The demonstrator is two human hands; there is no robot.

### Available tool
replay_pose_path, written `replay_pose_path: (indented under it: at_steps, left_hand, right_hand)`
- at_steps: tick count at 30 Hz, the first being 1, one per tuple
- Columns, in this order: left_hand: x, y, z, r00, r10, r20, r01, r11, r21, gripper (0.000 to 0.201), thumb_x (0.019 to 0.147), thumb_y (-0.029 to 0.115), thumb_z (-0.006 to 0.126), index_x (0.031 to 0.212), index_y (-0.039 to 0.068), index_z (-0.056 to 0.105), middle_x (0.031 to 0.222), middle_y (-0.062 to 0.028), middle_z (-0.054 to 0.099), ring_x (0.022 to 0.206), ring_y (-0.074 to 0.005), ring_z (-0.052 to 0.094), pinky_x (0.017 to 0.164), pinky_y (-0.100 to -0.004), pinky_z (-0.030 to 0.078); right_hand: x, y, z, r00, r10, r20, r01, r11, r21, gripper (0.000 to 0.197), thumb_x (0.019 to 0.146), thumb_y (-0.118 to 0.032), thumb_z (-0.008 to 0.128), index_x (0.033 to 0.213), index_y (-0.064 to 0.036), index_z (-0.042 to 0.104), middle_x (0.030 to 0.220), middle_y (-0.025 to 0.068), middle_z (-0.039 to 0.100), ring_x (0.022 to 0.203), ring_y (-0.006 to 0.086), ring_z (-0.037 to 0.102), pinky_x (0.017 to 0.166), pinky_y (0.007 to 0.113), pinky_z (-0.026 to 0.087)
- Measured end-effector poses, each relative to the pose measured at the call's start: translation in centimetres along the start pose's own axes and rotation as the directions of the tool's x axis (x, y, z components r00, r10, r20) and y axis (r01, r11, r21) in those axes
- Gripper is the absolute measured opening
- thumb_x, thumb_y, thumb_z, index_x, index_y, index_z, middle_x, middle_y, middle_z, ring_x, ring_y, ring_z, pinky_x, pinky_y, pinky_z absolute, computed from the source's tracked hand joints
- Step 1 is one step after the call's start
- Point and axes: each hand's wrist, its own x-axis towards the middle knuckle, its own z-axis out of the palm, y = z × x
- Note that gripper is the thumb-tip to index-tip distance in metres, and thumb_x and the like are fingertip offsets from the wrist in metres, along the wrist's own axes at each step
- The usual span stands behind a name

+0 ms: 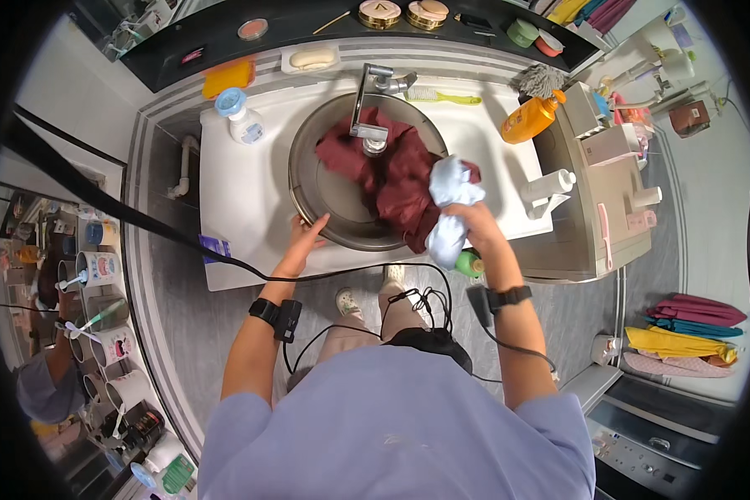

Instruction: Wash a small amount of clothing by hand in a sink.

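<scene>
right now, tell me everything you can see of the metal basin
The metal basin is round and grey, with a smooth, dully shiny inner wall and a rolled-looking rim. It looks like steel. It sits open side up in the middle of the white sink, under the tap. Dark red cloth lies bunched inside and over its right rim, hiding much of the interior. The left hand touches its near left rim. Whether it holds water is unclear.
</scene>
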Motion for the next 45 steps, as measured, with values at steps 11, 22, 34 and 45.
replay_pose_path:
  at_steps: [11, 22, 34, 45]
  left_hand:
    - [3.2, -1.9, -0.1, 0.998, -0.003, -0.060, 0.004, 1.000, 0.015, 0.068, 0.081, 0.020, 0.059, 0.139, 0.009, 0.023, 0.127, -0.0105, 0.047, 0.114, -0.0212, 0.049, 0.086, -0.0377, 0.046]
    - [6.5, -2.3, 0.2, 0.820, 0.474, -0.320, -0.330, 0.849, 0.413, 0.069, 0.079, 0.013, 0.065, 0.133, -0.004, 0.025, 0.129, -0.0227, 0.042, 0.116, -0.0309, 0.048, 0.095, -0.0363, 0.042]
    - [2.7, 1.9, 5.0, 0.523, 0.843, -0.130, -0.252, 0.298, 0.921, 0.072, 0.079, 0.010, 0.066, 0.137, -0.005, 0.025, 0.145, -0.0300, 0.019, 0.133, -0.0445, 0.027, 0.106, -0.0456, 0.030]
    - [2.7, 2.6, 3.4, 0.637, 0.768, -0.061, -0.287, 0.310, 0.906, 0.076, 0.073, -0.001, 0.061, 0.138, -0.003, 0.022, 0.148, -0.0258, 0.019, 0.133, -0.0421, 0.028, 0.107, -0.0437, 0.030]
  right_hand:
    - [12.2, -1.2, 3.1, 0.904, 0.086, 0.420, -0.087, 0.996, -0.017, 0.043, 0.069, -0.005, 0.069, 0.110, 0.0028, 0.056, 0.096, 0.0075, 0.064, 0.085, 0.0185, 0.062, 0.076, 0.031, 0.049]
    - [18.7, 0.6, 3.0, 0.976, -0.092, 0.195, 0.211, 0.221, -0.952, 0.092, 0.072, -0.050, 0.072, 0.129, 0.0103, 0.033, 0.122, 0.0290, 0.048, 0.114, 0.0410, 0.049, 0.095, 0.042, 0.042]
    - [28.9, -10.4, 1.2, 0.761, -0.625, 0.171, 0.429, 0.288, -0.856, 0.040, 0.090, -0.028, 0.054, 0.121, -0.0038, 0.051, 0.094, 0.0240, 0.064, 0.090, 0.0409, 0.061, 0.079, 0.047, 0.049]
    - [32.9, -9.9, 3.1, 0.744, -0.642, 0.185, 0.379, 0.178, -0.908, 0.023, 0.094, -0.025, 0.045, 0.107, -0.0110, 0.058, 0.085, 0.0229, 0.064, 0.079, 0.0421, 0.062, 0.069, 0.050, 0.049]
